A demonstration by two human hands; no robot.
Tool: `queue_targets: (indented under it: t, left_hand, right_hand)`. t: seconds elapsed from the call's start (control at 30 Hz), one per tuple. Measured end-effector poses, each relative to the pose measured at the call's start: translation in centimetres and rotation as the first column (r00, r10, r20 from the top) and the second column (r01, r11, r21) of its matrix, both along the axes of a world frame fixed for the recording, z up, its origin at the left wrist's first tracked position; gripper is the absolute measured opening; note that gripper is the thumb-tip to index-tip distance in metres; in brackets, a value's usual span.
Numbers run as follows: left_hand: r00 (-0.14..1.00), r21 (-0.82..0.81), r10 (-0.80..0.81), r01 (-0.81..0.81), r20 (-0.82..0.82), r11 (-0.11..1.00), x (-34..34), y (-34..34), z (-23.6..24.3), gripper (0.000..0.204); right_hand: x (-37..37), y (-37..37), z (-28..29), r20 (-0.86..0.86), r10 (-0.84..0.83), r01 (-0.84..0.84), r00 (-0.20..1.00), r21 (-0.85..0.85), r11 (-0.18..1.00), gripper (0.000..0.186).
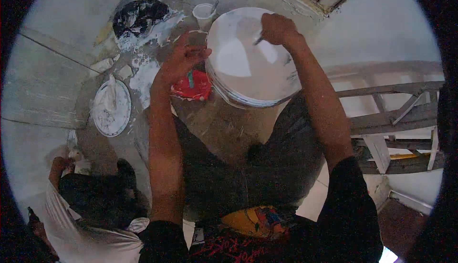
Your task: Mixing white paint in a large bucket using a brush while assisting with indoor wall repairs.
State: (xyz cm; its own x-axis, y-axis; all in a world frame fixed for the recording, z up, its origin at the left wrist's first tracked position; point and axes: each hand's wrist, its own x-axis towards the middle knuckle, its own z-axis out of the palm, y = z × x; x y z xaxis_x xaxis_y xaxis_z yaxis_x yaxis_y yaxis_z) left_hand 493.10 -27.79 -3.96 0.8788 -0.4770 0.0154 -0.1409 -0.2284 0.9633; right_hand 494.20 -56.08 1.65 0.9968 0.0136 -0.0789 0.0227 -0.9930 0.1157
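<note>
Between my knees stands a round white bucket with a ridged wall, holding a pale, glossy, paint-like liquid. My left hand is curled at its left rim, thumb at the edge; some of its fingers are hidden. Over the far right of the bucket, my right hand is closed around a thin dark stick that points down to the liquid. What lies at the stick's lower end cannot be made out. Below my left hand sits a red plastic piece, spattered white, with a green strip on it.
Beyond the bucket is a white cup with a spoon. Black plastic smeared with white paste lies far left. Nearer is a plate bearing white material. A person's hand shows lower left. A wooden ladder lies right.
</note>
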Motion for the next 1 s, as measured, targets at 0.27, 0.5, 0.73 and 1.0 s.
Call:
queue_targets:
  t: [0.27,0.5,0.73,1.0]
  left_hand:
    - [0.996,0.059,0.07,-0.073,0.05,0.996,-0.8,-0.8,0.6,0.09]
    - [0.984,0.195,0.016,-0.051,0.177,0.98,-0.8,-1.2,1.3,0.095]
    - [0.985,0.189,-0.004,-0.029,0.172,0.982,-0.5,-0.7,0.0,0.096]
    - [0.972,0.2,-0.025,-0.023,0.235,0.98,-2.0,-0.7,2.2,0.094]
  right_hand:
    - [-0.5,0.1,1.3,-0.405,0.164,-0.137,0.9,0.095,0.986,0.023]
    - [-0.5,0.9,0.6,-0.029,0.012,-0.014,0.999,-0.052,0.999,0.025]
    - [0.9,1.3,-0.9,-0.412,0.347,-0.228,0.842,0.312,0.922,0.018]
    - [-0.6,1.4,0.6,0.006,0.085,-0.085,0.996,0.007,0.996,0.024]
